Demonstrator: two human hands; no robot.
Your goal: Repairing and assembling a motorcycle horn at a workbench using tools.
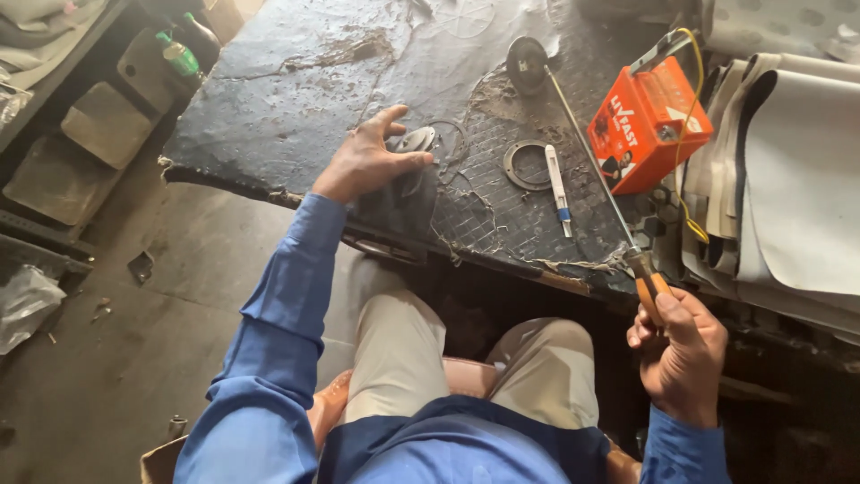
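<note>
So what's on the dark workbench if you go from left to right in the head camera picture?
Left hand on a round metal part → metal ring → white pen → orange box; the right hand holds a long screwdriver at the near edge.

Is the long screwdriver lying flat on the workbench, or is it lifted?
Partly lifted. The right hand holds the long screwdriver by its orange handle off the workbench edge; its far tip reaches a round black part.

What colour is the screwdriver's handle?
Orange, seen in the head view: screwdriver handle in the right hand.
</note>
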